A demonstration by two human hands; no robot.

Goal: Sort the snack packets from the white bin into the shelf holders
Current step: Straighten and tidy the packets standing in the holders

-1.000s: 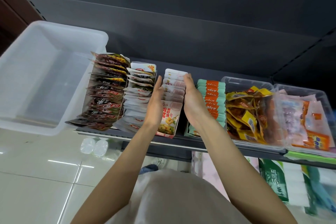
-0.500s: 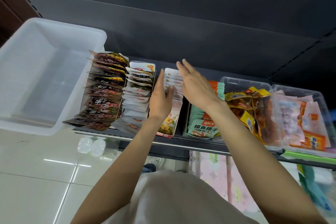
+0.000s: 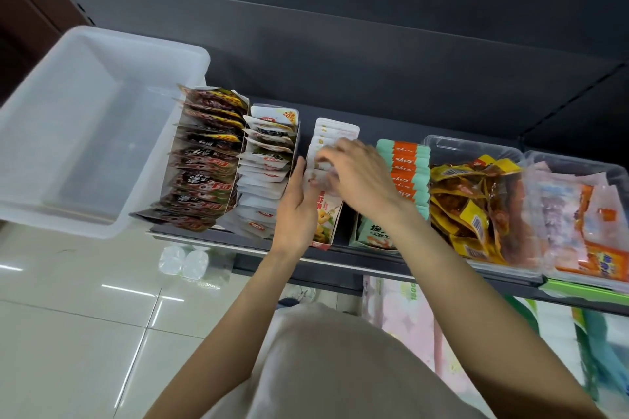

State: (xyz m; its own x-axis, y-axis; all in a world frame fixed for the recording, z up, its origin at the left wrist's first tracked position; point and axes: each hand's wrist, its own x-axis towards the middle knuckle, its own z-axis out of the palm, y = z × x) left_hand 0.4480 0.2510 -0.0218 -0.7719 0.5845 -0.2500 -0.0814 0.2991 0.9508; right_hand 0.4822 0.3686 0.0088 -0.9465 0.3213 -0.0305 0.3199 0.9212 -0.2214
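Note:
A white bin (image 3: pixel 85 133) sits at the left end of the shelf and looks empty. Beside it stand shelf holders: dark red packets (image 3: pixel 204 160), white packets (image 3: pixel 269 167), then a narrow holder of pale pink-white packets (image 3: pixel 335 133). My left hand (image 3: pixel 297 211) lies with straight fingers against that narrow holder's left side. My right hand (image 3: pixel 357 173) rests on top of the pale packets, fingers bent over them and blurred; whether they pinch one is unclear. To the right stands a holder of mint-and-orange packets (image 3: pixel 406 167).
Two clear tubs at the right hold yellow-orange packets (image 3: pixel 476 201) and pink-orange packets (image 3: pixel 585 221). The shelf's front edge (image 3: pixel 357 262) runs below the holders. More goods sit on a lower shelf; pale floor tiles lie at the left.
My right hand has come down from open above the holders onto the pale packets. The left hand stays against the holder's left side.

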